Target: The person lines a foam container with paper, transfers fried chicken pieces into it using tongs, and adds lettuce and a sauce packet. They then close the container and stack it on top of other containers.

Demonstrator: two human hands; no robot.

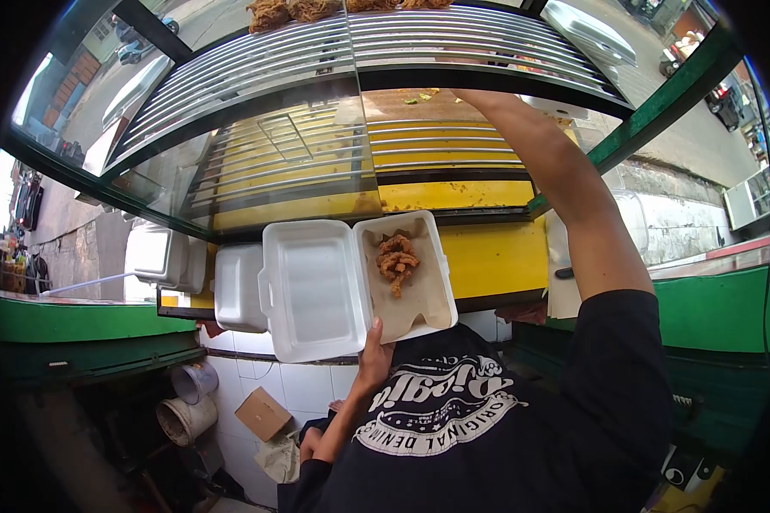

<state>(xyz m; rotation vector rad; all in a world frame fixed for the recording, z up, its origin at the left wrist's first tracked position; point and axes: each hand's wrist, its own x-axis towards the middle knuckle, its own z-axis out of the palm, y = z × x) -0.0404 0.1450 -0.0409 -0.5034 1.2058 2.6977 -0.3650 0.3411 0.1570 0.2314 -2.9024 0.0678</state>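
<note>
The largest thing beyond the person's fingers is the slatted glass display case, with fried chicken on its upper rack. Below it, a yellow counter runs past the far side of the left fingers. The right forearm stretches into the case, and the right hand goes behind the dark rail; whether its fingers are spread or pinching something cannot be told. Near where that wrist disappears lies a brown board with small scraps on it.

Nearer the body, the left hand supports the white foam takeaway box, which stands unfolded. The thumb presses on the near rim beside the hinge; the other fingers are mostly hidden, apparently curled underneath. Closed foam boxes sit to the left of these fingers, well apart from them.

Just past the thumb, in the right half of the box, a brown paper liner holds the smallest item, a little heap of crisp fried pieces, touched by neither hand.

The step in hand looks like filling the box. The next move would call for a level left grip while the right hand comes clear of the rail.
</note>
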